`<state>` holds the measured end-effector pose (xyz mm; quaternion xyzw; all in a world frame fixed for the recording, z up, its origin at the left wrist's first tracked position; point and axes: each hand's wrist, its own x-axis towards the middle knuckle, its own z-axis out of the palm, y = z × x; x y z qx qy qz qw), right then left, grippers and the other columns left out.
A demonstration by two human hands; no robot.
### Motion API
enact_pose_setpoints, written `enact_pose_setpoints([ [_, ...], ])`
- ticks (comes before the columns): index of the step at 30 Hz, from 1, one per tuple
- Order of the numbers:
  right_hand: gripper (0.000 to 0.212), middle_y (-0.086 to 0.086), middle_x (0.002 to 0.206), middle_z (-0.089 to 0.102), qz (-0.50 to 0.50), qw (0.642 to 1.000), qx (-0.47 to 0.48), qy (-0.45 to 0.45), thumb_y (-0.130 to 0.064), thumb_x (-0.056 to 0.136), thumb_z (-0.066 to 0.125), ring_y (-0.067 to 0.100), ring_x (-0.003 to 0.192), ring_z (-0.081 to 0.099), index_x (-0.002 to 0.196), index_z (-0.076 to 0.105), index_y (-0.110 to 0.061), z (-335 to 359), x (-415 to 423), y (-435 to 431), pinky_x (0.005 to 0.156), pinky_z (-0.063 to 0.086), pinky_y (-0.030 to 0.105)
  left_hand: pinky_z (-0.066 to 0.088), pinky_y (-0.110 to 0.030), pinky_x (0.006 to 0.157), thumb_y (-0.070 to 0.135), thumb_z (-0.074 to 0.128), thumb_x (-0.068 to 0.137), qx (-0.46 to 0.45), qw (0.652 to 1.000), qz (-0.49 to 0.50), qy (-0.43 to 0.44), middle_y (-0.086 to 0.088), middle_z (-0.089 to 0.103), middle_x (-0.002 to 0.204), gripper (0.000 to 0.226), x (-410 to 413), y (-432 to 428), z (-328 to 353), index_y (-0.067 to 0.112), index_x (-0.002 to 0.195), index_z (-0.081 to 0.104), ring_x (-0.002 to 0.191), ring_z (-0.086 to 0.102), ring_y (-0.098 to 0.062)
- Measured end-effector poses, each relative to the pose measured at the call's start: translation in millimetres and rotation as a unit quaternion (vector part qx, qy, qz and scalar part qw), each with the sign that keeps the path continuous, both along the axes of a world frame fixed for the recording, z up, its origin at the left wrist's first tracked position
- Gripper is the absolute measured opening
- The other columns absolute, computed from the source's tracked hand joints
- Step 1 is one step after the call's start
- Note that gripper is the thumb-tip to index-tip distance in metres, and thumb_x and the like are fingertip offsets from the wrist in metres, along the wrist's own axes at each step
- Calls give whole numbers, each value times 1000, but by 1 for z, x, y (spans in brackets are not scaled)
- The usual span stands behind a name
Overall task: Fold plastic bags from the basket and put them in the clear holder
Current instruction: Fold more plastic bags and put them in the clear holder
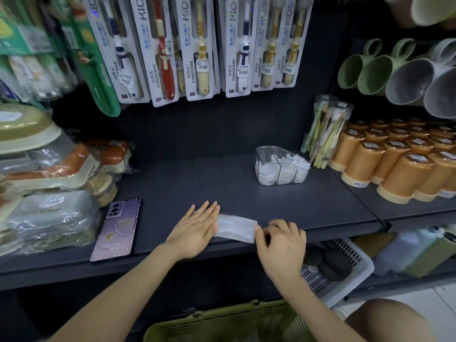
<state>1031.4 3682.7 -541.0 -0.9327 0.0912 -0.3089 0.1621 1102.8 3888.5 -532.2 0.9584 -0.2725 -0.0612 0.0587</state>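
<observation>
A thin, pale plastic bag, folded into a narrow strip, lies on the dark shelf near its front edge. My left hand rests flat with fingers together on the strip's left end. My right hand curls at the strip's right end, thumb and fingers touching its edge. The clear holder stands at the back right of the shelf with several folded white bags inside. The green basket sits below me at the bottom of the view; its contents are mostly hidden.
A purple phone lies on the shelf left of my left hand. Wrapped goods are stacked at the far left, orange cups at the right. Packaged toothbrushes hang above. A white basket sits on the lower shelf.
</observation>
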Motion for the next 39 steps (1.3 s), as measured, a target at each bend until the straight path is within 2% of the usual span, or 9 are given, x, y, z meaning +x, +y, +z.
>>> enact_pose_setpoints([
  [3,29,2,65,59,-33,997,31,60,-39,71,67,29,63,54,49,67,-21,8,0,19,63,40,34,-13,-23,116,41,11,104,-30,999,26,19,7,-6,161,57,0,2,0,18,153,-7,139,-16,2],
  [7,15,-2,88,65,-58,977,122,165,-34,80,68,26,89,56,71,75,-25,17,7,24,77,35,33,-4,-22,117,41,25,105,-128,986,91,58,5,4,161,58,-7,0,8,21,154,4,145,-6,-5],
  [11,18,-5,78,66,82,954,257,128,-29,85,69,19,81,61,73,70,-16,36,8,7,76,41,29,11,-37,121,42,46,99,-397,871,232,172,8,33,153,44,-3,1,25,31,142,44,147,17,-18],
  [17,18,-8,69,66,269,908,261,190,-21,81,75,5,67,58,67,65,-21,85,15,-21,70,48,25,46,-26,98,24,64,84,-387,865,82,309,6,68,118,37,-9,-4,73,20,121,65,113,61,-8],
  [21,18,-11,62,62,315,890,235,230,-20,81,76,-2,58,53,68,63,-17,115,26,-29,64,44,18,49,-23,77,25,60,79,-440,815,49,373,2,71,91,23,-22,-4,87,14,95,73,89,66,-14],
  [26,13,-7,60,63,345,860,225,300,-15,85,72,-4,51,54,81,64,-5,148,30,-26,51,39,9,53,-29,80,13,75,72,-454,810,54,366,-9,73,98,34,-36,-2,83,5,104,69,93,69,-22],
  [29,18,0,77,73,338,836,314,297,-22,90,67,10,72,69,97,65,-5,148,24,-20,66,55,21,53,-27,76,3,72,80,-503,789,83,344,-8,74,100,27,-43,-3,80,5,107,68,94,70,-22],
  [32,24,4,96,74,316,800,420,290,-28,90,66,15,84,70,112,63,-17,119,3,-6,69,55,28,55,-32,80,-2,66,83,-554,752,121,336,-12,72,106,31,-49,-4,75,4,114,65,100,69,-27],
  [39,15,16,79,67,284,756,548,219,-3,89,63,16,55,56,102,67,-10,79,-18,22,44,38,23,54,-42,87,3,73,79,-595,714,154,335,-14,72,106,34,-58,-6,64,5,113,66,99,69,-30],
])
